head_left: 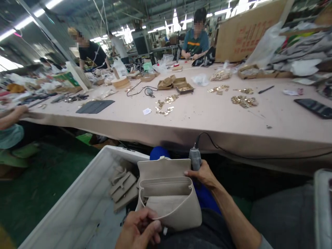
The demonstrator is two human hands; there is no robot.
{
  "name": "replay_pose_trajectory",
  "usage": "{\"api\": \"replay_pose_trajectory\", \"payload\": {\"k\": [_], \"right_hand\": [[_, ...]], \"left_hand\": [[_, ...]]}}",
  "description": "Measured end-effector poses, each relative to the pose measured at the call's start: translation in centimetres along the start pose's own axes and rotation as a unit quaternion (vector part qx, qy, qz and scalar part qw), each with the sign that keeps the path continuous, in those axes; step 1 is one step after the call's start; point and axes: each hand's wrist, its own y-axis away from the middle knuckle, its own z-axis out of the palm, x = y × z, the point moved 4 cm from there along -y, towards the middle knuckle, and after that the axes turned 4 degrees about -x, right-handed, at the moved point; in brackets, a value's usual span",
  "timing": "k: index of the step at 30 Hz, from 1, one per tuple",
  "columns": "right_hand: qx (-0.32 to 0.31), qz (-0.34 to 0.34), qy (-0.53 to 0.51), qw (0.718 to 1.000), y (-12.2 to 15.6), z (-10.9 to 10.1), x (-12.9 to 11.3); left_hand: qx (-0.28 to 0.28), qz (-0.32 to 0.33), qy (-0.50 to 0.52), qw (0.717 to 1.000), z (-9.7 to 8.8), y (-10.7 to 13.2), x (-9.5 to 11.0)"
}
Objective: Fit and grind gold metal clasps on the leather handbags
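A beige handbag [181, 213] rests on my lap, its flap [166, 169] folded back and its mouth open toward me. Fingers of my left hand [141, 226] pinch the bag's near rim at the lower left. In my right hand [204, 174] is a grey corded handheld tool [195, 158], held upright beside the flap; the thumb touches the flap's right edge. A black cable runs from the tool's top to the right along the table edge. What the tool's lower end looks like is hidden by my hand.
A white plastic bin [59, 204] with beige bag pieces [123, 188] stands at my left. On the covered table [207, 117] lie gold metal fittings [243, 101], small cardboard boxes [184, 88], a dark flat sheet [95, 106] and a phone [315, 108]. Several people work beyond.
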Motion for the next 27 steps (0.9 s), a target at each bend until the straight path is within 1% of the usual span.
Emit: {"api": "replay_pose_trajectory", "payload": {"k": [1,2,3,5,6,7,8,9,11,13,15,18,20,23,25,27], "right_hand": [[-0.011,-0.017,-0.002,1.000,0.1,0.1,-0.2],[-0.016,-0.032,0.001,0.999,0.2,0.3,-0.4],[-0.017,-0.047,0.009,0.999,0.3,0.4,-0.5],[-0.014,-0.074,0.029,0.997,0.4,0.5,-0.7],[-0.014,-0.084,0.037,0.996,0.5,0.6,-0.8],[-0.015,-0.092,0.040,0.995,0.5,0.6,-0.8],[-0.020,-0.100,0.038,0.994,0.6,0.6,-0.9],[-0.026,-0.107,0.034,0.993,0.7,0.7,-0.9],[-0.034,-0.120,0.029,0.992,0.8,0.7,-0.9],[-0.029,-0.125,0.038,0.991,0.9,0.5,-0.8],[-0.019,-0.122,0.052,0.991,0.9,0.2,-0.4],[-0.018,-0.120,0.058,0.991,0.7,-0.1,0.1],[-0.020,-0.116,0.056,0.991,0.4,-0.3,0.5],[-0.017,-0.110,0.057,0.992,0.1,-0.3,0.8],[-0.014,-0.110,0.056,0.992,0.0,-0.3,0.8],[-0.016,-0.109,0.052,0.992,-0.1,-0.3,0.8]], "left_hand": [[-0.015,-0.001,0.013,1.000,-0.6,-0.1,0.5],[-0.013,0.005,0.024,1.000,-1.3,-0.4,1.2],[0.009,0.020,0.035,0.999,-2.2,-0.8,2.1],[0.088,0.067,0.062,0.992,-3.8,-2.0,4.1],[0.129,0.090,0.082,0.984,-4.3,-2.8,5.1],[0.155,0.104,0.107,0.977,-4.5,-3.8,5.9],[0.167,0.108,0.131,0.971,-4.4,-4.9,6.6],[0.164,0.104,0.155,0.969,-4.0,-6.1,7.2],[0.135,0.087,0.195,0.968,-2.8,-8.5,7.8],[0.105,0.088,0.228,0.964,-1.6,-10.1,8.0],[0.087,0.104,0.249,0.959,-0.7,-11.1,7.9],[0.087,0.130,0.254,0.955,0.1,-11.7,7.0],[0.107,0.156,0.235,0.953,0.5,-12.0,6.4],[0.154,0.193,0.180,0.952,0.7,-12.1,5.9],[0.178,0.197,0.129,0.956,0.8,-12.0,5.8],[0.188,0.197,0.075,0.959,0.8,-11.7,6.1]]}}
